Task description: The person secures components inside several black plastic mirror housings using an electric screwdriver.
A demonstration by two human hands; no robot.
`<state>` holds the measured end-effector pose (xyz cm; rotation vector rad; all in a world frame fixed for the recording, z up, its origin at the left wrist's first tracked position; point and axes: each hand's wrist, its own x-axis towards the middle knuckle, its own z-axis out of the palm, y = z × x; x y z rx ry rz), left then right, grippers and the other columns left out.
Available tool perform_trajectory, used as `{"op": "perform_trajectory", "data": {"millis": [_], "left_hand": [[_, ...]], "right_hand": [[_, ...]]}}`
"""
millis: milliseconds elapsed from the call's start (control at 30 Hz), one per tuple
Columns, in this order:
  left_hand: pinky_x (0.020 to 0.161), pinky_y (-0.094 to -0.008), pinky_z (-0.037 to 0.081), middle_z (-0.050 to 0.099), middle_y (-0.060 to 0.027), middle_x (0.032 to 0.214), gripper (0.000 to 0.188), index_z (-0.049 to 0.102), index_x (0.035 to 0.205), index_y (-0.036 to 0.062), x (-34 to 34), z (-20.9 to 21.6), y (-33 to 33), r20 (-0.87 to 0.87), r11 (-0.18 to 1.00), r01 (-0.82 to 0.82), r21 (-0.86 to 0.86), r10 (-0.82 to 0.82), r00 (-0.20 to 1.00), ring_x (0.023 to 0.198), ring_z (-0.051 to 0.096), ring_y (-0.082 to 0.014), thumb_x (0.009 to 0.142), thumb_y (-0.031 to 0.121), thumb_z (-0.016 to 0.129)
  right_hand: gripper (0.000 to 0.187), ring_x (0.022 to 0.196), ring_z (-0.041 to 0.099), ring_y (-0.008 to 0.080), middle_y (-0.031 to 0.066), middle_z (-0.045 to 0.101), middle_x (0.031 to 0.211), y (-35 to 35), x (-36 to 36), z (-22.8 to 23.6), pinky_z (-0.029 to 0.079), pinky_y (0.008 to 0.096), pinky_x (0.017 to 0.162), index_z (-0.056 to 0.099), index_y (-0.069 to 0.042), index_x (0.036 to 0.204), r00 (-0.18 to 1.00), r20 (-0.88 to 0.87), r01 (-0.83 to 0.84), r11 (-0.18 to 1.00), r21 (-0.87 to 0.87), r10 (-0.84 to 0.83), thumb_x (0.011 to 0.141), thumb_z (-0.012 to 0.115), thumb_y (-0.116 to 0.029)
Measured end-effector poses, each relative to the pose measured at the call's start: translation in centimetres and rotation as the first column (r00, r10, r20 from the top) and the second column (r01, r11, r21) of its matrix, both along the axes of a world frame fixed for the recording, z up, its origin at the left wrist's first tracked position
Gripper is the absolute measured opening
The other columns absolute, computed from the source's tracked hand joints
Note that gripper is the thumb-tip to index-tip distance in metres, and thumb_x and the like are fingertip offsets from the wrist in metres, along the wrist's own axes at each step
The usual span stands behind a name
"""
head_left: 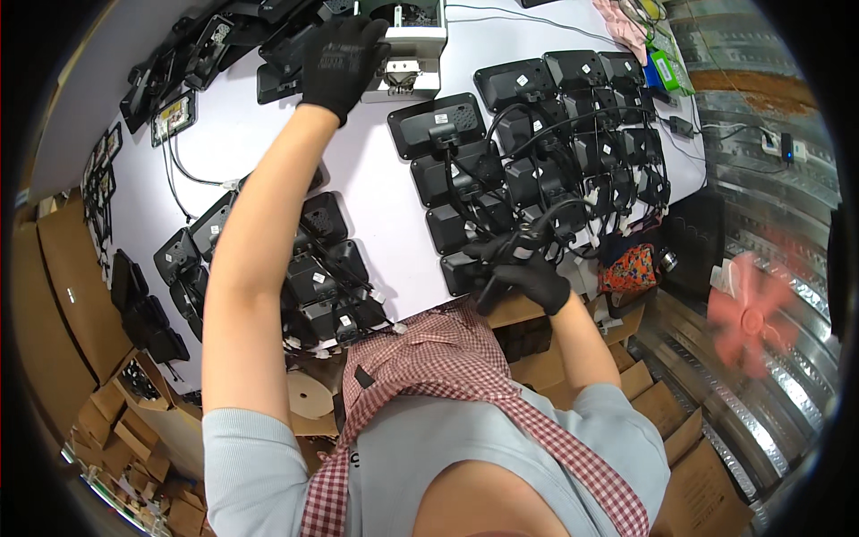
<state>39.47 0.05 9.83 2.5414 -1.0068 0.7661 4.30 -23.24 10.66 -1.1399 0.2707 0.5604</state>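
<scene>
My left hand (342, 67), in a black glove, reaches to the far side of the table. Its fingers are bent together against the left side of a pale box-shaped screw feeder (413, 67); whatever they pinch is hidden. Near the table's front edge, my right hand (532, 279), also gloved in black, wraps round a black electric screwdriver (494, 294), partly covered by the fingers. Under and beside that hand lie rows of black plastic display housings (438, 125) with tangled black cables and white plugs.
More black housings (313, 277) with cables lie left of centre, under my left forearm. An opened unit with a bare circuit board (174, 116) sits at the far left. Cardboard boxes (698, 474) stand below the table. A red fan (753, 318) is at the right.
</scene>
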Motion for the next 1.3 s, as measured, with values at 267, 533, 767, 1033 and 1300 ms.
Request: {"op": "perform_trajectory", "data": {"millis": [267,533,767,1033,1300], "left_hand": [[0.085,-0.0456,0.047,0.070,-0.0077,0.100,0.018,0.073,0.094,0.0163,3.2,1.7,1.9,0.003,0.929,0.156,0.335,-0.167,0.986,0.101,0.065,-0.0270,0.085,0.022,0.059],[0.080,-0.0447,0.049,0.071,-0.0064,0.098,0.017,0.073,0.092,0.0173,2.8,0.9,7.6,0.005,0.952,0.205,0.228,-0.212,0.977,0.099,0.066,-0.0262,0.085,0.023,0.059],[0.074,-0.0449,0.049,0.071,-0.0062,0.093,0.017,0.072,0.091,0.0178,2.4,1.3,11.1,-0.029,0.953,0.301,-0.043,-0.302,0.953,0.090,0.067,-0.0269,0.085,0.028,0.061],[0.076,-0.0425,0.053,0.071,-0.0070,0.097,0.020,0.070,0.099,0.0148,3.1,0.7,10.3,-0.011,0.956,0.226,0.186,-0.228,0.974,0.086,0.069,-0.0291,0.083,0.026,0.072],[0.080,-0.0430,0.054,0.071,-0.0105,0.105,0.025,0.069,0.109,0.0139,1.4,3.2,9.7,-0.196,0.913,0.157,0.377,-0.087,0.977,0.091,0.069,-0.0314,0.085,0.023,0.071]], "right_hand": [[0.039,0.083,0.068,0.0182,0.0181,0.070,0.112,6.3,0.4,6.4,0.057,0.0338,0.077,0.060,-0.002,0.120,0.941,0.034,0.338,0.935,-0.104,-0.336,0.082,0.060,0.002],[0.034,0.089,0.069,0.0192,0.0165,0.068,0.109,14.0,4.2,9.0,0.064,0.0344,0.069,0.057,-0.003,0.122,0.842,0.278,0.482,0.876,-0.002,-0.463,0.089,0.061,-0.002],[0.030,0.092,0.068,0.0186,0.0131,0.067,0.108,18.2,12.6,10.3,0.060,0.0348,0.079,0.056,-0.004,0.122,0.679,0.520,0.587,0.809,0.038,-0.518,0.093,0.062,-0.010],[0.027,0.090,0.068,0.0170,0.0102,0.067,0.103,19.3,16.1,9.0,0.060,0.0333,0.080,0.056,-0.002,0.119,0.567,0.592,0.690,0.723,0.040,-0.574,0.093,0.061,-0.008],[0.021,0.086,0.067,0.0167,0.0108,0.067,0.099,18.6,18.2,9.0,0.059,0.0316,0.075,0.057,0.000,0.112,0.470,0.746,0.704,0.710,0.006,-0.472,0.093,0.060,-0.007]]}}
